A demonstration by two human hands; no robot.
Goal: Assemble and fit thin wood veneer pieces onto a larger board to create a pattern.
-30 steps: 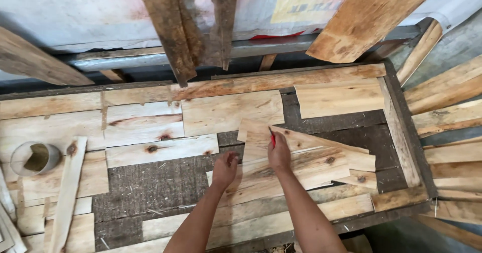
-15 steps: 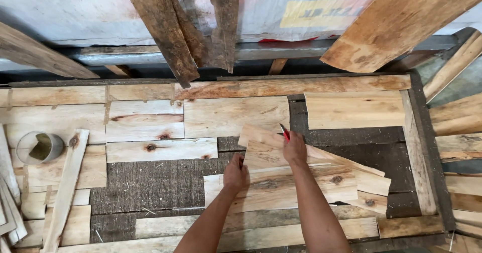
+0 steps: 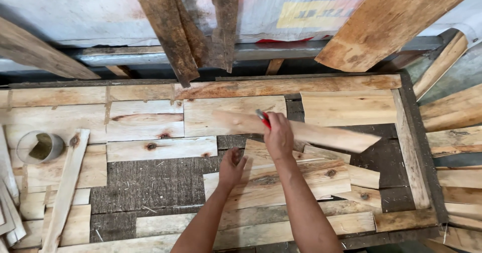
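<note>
The long wood slat (image 3: 301,131) under the right hand (image 3: 278,137) is motion-blurred, its grain unreadable. That hand hides most of a red object (image 3: 263,119), so its kind cannot be told. Both forearms and the leaning planks (image 3: 396,19) are cut off by the frame edges.

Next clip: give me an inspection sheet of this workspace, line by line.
Surface: dark fibrous board in a wooden frame, partly covered with flat wood pieces.
Job's things: long wood strip, lifted and blurred; red tool in the same hand.
Clutter: small grey pot at left; loose slats beside it.
Grips: right hand holds the strip and tool; left hand rests on a wood piece.
Cables: nothing seen.
Surroundings: rough planks leaning against a pale sheet.
</note>
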